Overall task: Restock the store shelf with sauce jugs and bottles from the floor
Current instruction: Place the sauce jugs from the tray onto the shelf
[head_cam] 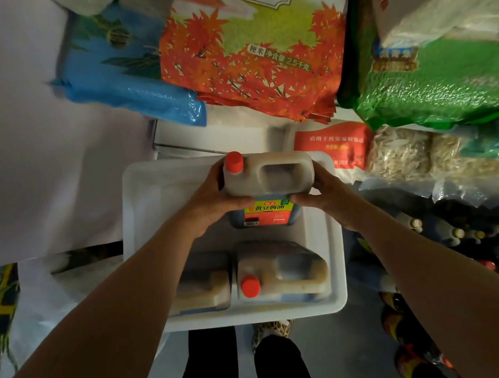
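Gripping the sauce jug from both sides, the left hand curls round the end with the red screw cap, thumb under the shoulder, while the right hand clasps the opposite end, fingers wrapped below it. The jug is translucent plastic, squarish, with a moulded handle hole on top and dark liquid inside; its label is green, yellow and red, and reads 黄豆酱油. It is held up above a white plastic tub, over the tub's far half. Two more jugs of the same kind lie in the near half, side by side: one with its red cap showing, the other just left of it, cap hidden. Past the tub, bagged goods are stacked on the shelves: a glossy rice bag printed with orange maple leaves, marked 米 at the top and 粳米 净含量 2.5千克 lower down; a crinkled blue bag to its left; a green bag of grains to its right. A red pack below carries white writing too blurred to read. On the right, low down, dark bottles stand crowded together.
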Demonstrator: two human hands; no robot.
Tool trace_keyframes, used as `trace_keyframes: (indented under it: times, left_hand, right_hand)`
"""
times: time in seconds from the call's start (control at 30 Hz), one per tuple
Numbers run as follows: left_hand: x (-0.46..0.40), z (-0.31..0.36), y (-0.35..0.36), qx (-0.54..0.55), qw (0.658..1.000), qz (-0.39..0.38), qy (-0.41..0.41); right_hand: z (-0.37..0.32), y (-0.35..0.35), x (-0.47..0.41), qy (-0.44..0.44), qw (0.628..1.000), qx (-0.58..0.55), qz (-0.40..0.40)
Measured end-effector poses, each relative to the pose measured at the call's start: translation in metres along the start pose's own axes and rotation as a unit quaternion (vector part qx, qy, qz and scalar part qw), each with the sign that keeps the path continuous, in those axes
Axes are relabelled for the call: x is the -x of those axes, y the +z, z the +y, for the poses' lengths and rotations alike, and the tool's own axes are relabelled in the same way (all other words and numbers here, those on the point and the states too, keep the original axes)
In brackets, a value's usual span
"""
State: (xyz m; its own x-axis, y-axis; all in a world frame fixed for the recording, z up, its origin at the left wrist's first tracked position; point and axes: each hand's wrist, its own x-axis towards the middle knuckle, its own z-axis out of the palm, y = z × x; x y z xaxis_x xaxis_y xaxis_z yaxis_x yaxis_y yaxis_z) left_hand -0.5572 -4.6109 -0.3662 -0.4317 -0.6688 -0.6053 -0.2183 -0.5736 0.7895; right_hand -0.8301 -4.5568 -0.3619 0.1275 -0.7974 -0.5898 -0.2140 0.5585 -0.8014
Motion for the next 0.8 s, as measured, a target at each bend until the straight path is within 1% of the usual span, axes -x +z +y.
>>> trace_keyframes:
  times: [0.1, 0.23, 0.43, 0.53, 0.8]
  left_hand:
    - [-0.002, -0.003, 0.0, -0.01, 1.0, 0.002, 0.003]
    - [-0.001, -0.006, 0.009, 0.017, 1.0, 0.016, 0.011]
    - [0.0, -0.007, 0.023, 0.064, 0.995, 0.066, 0.038]
    - [0.001, -0.004, 0.02, 0.059, 0.996, 0.058, 0.043]
    - [0.015, 0.017, 0.014, 0.025, 0.997, 0.06, 0.032]
  right_hand:
    - [0.001, 0.001, -0.003, 0.004, 1.0, -0.002, 0.008]
    - [0.003, 0.005, -0.005, 0.005, 1.0, 0.004, 0.022]
    - [0.002, 0.008, -0.006, -0.009, 0.999, -0.015, 0.031]
    - [-0.004, 0.01, -0.004, -0.008, 1.0, -0.021, 0.018]
    - [-0.024, 0.013, 0.007, -0.007, 0.999, -0.033, 0.029]
